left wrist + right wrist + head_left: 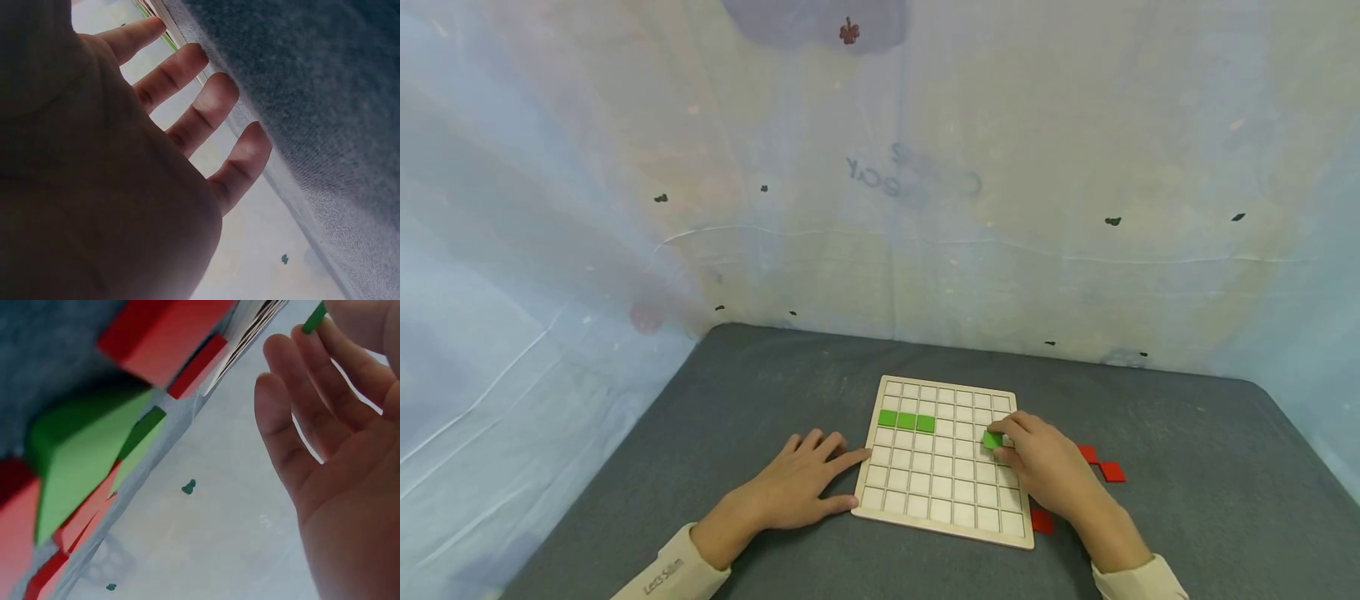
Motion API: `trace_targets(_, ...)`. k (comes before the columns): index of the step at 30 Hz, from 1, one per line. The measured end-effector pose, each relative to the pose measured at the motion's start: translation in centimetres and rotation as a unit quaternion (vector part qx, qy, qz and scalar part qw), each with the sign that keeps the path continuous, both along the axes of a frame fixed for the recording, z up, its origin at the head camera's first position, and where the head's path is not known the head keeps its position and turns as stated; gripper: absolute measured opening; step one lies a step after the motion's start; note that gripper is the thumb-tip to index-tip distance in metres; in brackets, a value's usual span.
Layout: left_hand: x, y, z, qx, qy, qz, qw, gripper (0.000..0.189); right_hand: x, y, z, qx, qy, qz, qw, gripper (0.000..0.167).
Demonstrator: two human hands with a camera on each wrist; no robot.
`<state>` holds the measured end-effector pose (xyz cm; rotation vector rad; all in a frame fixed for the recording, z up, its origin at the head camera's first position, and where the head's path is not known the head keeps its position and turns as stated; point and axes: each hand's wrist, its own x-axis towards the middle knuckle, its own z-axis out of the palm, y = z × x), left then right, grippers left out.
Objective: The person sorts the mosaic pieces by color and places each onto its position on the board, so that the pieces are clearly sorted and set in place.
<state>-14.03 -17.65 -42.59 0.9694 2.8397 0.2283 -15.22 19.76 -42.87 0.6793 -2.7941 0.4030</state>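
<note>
A pale wooden grid board (pixel 942 486) lies flat on the dark table. Three green square tiles (pixel 907 422) fill neighbouring cells in one row at its left side. My right hand (pixel 1051 467) pinches another green tile (pixel 992 440) between thumb and fingers, over the right part of that board; in the right wrist view only an edge of this green tile (pixel 314 317) shows. Fingers spread, my left hand (pixel 801 483) rests on the table, its index finger and thumb touching the board's left edge. The left wrist view shows that hand's palm (pixel 112 169) holding nothing.
Red tiles (pixel 1112 472) lie on the table right of the board, one red tile (pixel 1042 522) close to its lower right edge. Loose green tiles (pixel 94 447) lie among the red ones in the right wrist view. A pale sheet (pixel 925 283) hangs behind the grey table (pixel 760 392).
</note>
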Motion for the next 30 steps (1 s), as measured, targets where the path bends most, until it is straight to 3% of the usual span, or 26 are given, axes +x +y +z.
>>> trace_targets(7, 0.0, -0.1, 0.0, -0.004, -0.005, 0.002, 1.0, 0.063, -0.3, -0.7, -0.1, -0.01, 0.009, 0.009, 0.9999, 0.033)
trace_targets(15, 0.0, -0.2, -0.4, 0.003, 0.028, -0.012, 0.9995, 0.064, -0.4, -1.0, 0.0, 0.001, 0.015, 0.016, 0.9998, 0.034)
trace_targets(21, 0.0, 0.0, -0.1, -0.002, 0.002, 0.0, 1.0, 0.064, -0.5, -1.1, 0.1, 0.005, 0.011, 0.018, 0.9998, 0.034)
trace_targets(30, 0.0, 0.0, 0.1, -0.006, 0.002, -0.003, 1.0, 0.064, -1.2, -1.3, 0.9, 0.013, 0.032, 0.027, 0.999, 0.034)
